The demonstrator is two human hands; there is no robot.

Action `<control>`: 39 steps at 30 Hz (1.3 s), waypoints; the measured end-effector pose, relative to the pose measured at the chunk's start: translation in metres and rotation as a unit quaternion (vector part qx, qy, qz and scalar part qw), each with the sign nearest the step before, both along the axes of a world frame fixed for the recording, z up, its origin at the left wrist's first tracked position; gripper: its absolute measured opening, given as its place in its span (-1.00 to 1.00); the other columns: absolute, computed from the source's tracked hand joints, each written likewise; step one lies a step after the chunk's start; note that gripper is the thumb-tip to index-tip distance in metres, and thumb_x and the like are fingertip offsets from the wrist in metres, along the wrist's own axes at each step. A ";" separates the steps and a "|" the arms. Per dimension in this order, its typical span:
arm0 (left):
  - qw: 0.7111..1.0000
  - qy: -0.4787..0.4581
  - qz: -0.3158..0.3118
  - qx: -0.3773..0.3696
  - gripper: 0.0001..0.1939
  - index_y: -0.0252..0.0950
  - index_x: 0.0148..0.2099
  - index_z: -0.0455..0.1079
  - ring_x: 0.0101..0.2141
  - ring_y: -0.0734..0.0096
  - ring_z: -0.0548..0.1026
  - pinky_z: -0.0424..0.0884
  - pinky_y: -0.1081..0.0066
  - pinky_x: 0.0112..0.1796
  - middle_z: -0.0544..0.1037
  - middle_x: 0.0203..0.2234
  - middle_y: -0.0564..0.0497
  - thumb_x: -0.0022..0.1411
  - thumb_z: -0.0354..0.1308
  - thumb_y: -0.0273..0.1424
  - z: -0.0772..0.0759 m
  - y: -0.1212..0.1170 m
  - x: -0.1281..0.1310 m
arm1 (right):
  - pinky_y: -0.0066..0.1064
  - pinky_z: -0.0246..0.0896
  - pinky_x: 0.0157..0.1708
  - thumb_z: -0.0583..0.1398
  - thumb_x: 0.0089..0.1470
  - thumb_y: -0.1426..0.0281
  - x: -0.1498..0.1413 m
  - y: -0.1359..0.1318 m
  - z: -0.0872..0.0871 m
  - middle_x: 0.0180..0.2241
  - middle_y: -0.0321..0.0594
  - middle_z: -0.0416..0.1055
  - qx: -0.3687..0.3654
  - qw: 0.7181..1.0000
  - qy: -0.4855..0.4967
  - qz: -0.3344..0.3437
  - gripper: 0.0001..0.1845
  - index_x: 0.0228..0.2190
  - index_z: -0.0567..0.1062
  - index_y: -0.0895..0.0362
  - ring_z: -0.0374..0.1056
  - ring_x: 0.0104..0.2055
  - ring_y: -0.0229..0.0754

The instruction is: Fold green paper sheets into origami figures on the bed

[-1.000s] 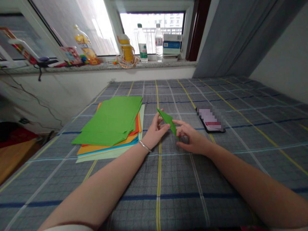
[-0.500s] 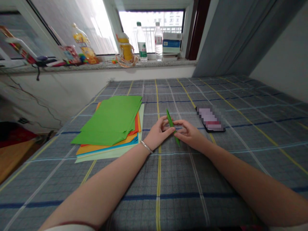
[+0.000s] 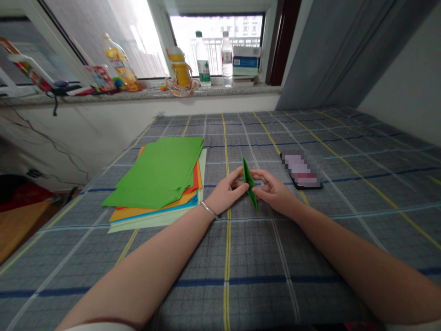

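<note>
A small piece of folded green paper (image 3: pixel 249 185) stands nearly on edge between my two hands, its layers parted toward me in a narrow gap. My left hand (image 3: pixel 229 187), with a silver bangle at the wrist, grips its left side, thumb at the near edge and fingers behind. From the other side my right hand (image 3: pixel 274 189) holds it, thumb near the opening and fingers curled along the far face. The fingertips behind the paper are partly hidden. Left of my hands lies a stack of coloured sheets, green paper (image 3: pixel 161 170) uppermost.
A phone (image 3: pixel 301 171) with a blurred screen lies right of my hands on the checked cloth (image 3: pixel 193 299). Bottles (image 3: pixel 203 62), a yellow flask (image 3: pixel 181 71) and boxes (image 3: pixel 245 62) line the windowsill (image 3: pixel 234 92) at the back.
The folded paper has turned slightly and its layers have spread apart, showing more of the inside. My right hand has shifted a little along it; my left hand has barely moved.
</note>
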State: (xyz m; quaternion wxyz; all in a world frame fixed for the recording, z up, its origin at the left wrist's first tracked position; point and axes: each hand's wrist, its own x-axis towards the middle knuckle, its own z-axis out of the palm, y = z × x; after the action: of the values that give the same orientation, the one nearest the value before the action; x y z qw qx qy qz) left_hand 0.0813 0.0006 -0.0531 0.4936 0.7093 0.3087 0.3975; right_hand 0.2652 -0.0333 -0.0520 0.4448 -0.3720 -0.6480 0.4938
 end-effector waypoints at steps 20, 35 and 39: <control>0.996 -0.052 -0.069 -0.003 -0.41 -0.26 0.17 0.08 0.01 0.30 0.40 0.32 0.25 0.04 0.34 0.11 -0.16 0.07 0.04 -0.56 -0.002 0.002 -0.003 | -0.34 0.35 -0.26 0.05 0.05 0.42 0.006 0.005 -0.002 -0.10 -0.21 0.46 0.015 0.995 -0.078 -0.056 -0.56 0.00 0.34 0.06 0.41 -0.18 -0.18; 0.985 0.111 -0.029 0.132 -0.27 -0.30 0.28 0.02 0.08 0.25 0.36 0.32 0.13 0.09 0.30 0.15 -0.19 0.03 -0.09 -0.66 0.001 -0.003 -0.004 | -0.25 0.25 0.01 0.03 0.15 0.41 0.006 0.004 0.005 -0.05 -0.18 0.49 0.102 0.961 -0.233 -0.108 -0.60 0.00 0.45 0.09 0.39 -0.02 -0.14; 0.980 0.122 -0.033 0.151 -0.26 -0.32 0.27 0.07 0.18 0.28 0.25 0.11 0.07 0.22 0.30 0.16 -0.16 -0.01 -0.14 -0.70 -0.001 0.002 -0.006 | -0.23 0.22 0.05 0.03 0.13 0.43 0.011 0.008 0.001 -0.02 -0.15 0.48 0.112 0.957 -0.246 -0.109 -0.57 0.00 0.48 0.12 0.38 0.02 -0.13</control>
State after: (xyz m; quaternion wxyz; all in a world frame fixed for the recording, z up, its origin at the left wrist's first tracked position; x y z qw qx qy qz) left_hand 0.0753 0.0024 -0.0536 0.3518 0.8289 0.2793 0.3334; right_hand 0.2759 -0.0249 -0.0509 0.3611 -0.4983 -0.7441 0.2601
